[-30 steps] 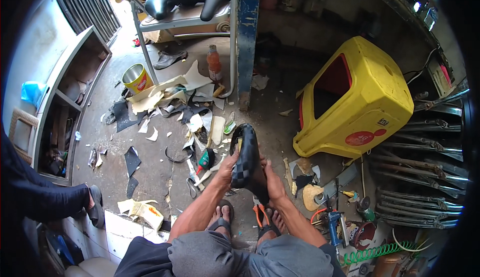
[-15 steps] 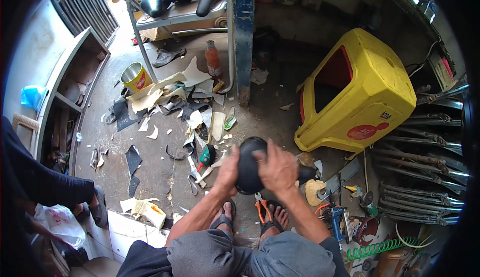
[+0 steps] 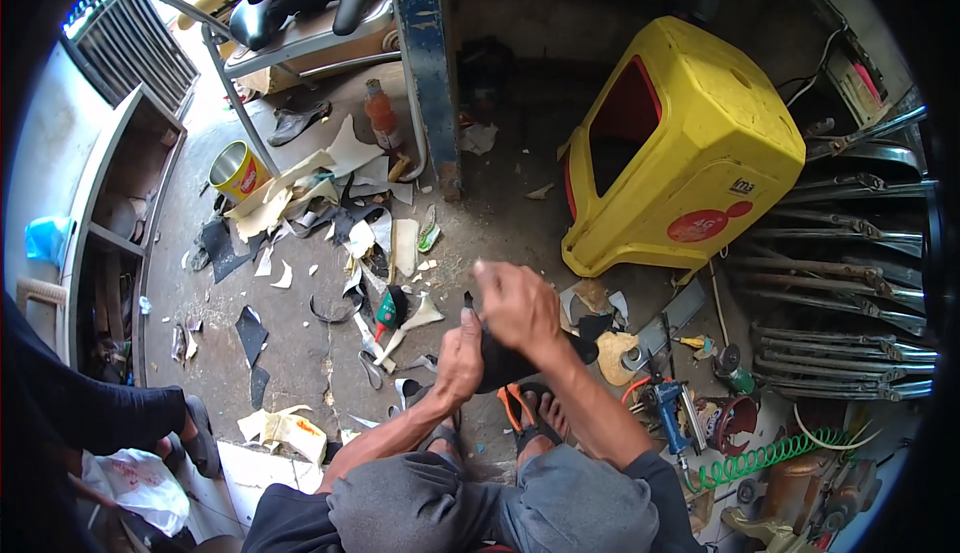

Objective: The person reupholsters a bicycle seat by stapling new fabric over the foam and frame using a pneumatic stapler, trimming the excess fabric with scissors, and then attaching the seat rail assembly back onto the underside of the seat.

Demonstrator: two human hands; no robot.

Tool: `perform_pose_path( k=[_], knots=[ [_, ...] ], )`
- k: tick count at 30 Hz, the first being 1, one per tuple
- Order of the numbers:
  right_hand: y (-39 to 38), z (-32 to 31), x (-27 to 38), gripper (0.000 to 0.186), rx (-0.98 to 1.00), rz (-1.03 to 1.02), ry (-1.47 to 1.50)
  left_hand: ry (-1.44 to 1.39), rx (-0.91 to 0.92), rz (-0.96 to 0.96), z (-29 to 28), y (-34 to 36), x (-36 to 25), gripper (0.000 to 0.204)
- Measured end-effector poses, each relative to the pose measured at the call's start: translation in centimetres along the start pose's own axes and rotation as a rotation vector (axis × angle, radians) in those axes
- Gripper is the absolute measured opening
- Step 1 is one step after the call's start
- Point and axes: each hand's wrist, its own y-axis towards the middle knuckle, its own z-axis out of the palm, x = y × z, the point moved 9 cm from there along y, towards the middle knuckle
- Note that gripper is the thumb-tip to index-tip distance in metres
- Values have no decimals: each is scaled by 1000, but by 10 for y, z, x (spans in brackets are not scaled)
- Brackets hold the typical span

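A black bicycle saddle [image 3: 505, 365] is held low in front of my knees, its narrow nose pointing right. My left hand [image 3: 460, 358] grips the saddle's left edge, thumb raised. Above the saddle, my right hand [image 3: 518, 305] is closed with its fingers curled; what they pinch, if anything, is hidden. A small dark tip [image 3: 468, 299] sticks up between the two hands. Both hands and the right forearm cover much of the saddle. Orange-handled pliers [image 3: 514, 405] lie by my right foot, just below the saddle.
Foam and black cover scraps [image 3: 350, 223] litter the floor ahead, near a green glue bottle [image 3: 388, 310]. A yellow plastic stool [image 3: 690, 153] lies tipped at right. Beside my right leg are a blue air tool [image 3: 672, 418] and coiled green hose [image 3: 770, 458]. Another person's leg [image 3: 110, 393] is at left.
My right hand has moved up and left, its fingers now curled. The saddle has turned and tilted, showing less of its broad top. The whole view has shifted slightly.
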Motion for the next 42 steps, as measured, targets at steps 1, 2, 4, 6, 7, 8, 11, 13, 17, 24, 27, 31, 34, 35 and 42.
perform_pose_path(
  k=[1, 2, 4, 6, 7, 8, 11, 13, 17, 24, 27, 31, 34, 35, 42],
  knots=[
    [5, 11, -22, 57, 188, 233, 62, 47, 9, 29, -7, 6, 20, 72],
    [15, 19, -60, 56, 210, 223, 217, -40, 40, -21, 8, 6, 17, 68],
    [10, 25, -41, 57, 135, 70, 37, -105, 42, -75, 11, 8, 12, 65],
    [-28, 37, 21, 62, -170, -314, -421, -448, -210, -302, -9, 10, 44, 64],
    [-33, 50, 25, 63, -94, -381, -278, -408, -223, -283, -14, 3, 31, 60],
    [-33, 46, 23, 62, -159, -400, -348, -471, -267, -291, -22, 8, 38, 61],
    [-20, 8, 18, 54, -50, -197, -454, -594, -349, -243, -61, 5, 19, 63],
    [-6, -30, -82, 55, 163, 257, -569, -641, -332, -194, -77, 17, 14, 66],
    [-35, -39, -153, 58, -198, 421, 527, -895, -252, -209, -80, 30, 20, 71],
    [-27, -7, -97, 32, -444, 101, 1064, -360, -297, 33, -48, 30, 24, 65],
    [-35, -32, -72, 41, -460, 17, 906, -103, -353, -71, -108, 73, 37, 65],
    [-33, -37, -59, 45, -330, 66, 1115, -331, -437, -24, -138, 89, 6, 72],
    [-15, -57, -39, 53, -314, -68, 947, -765, 252, -396, -20, 47, 8, 69],
    [-2, -53, -32, 53, -301, -67, 969, -753, 265, -469, -13, 33, 27, 67],
    [-71, 66, 34, 81, 102, -760, -635, -1152, 124, -346, -14, 67, 50, 60]
  ],
)
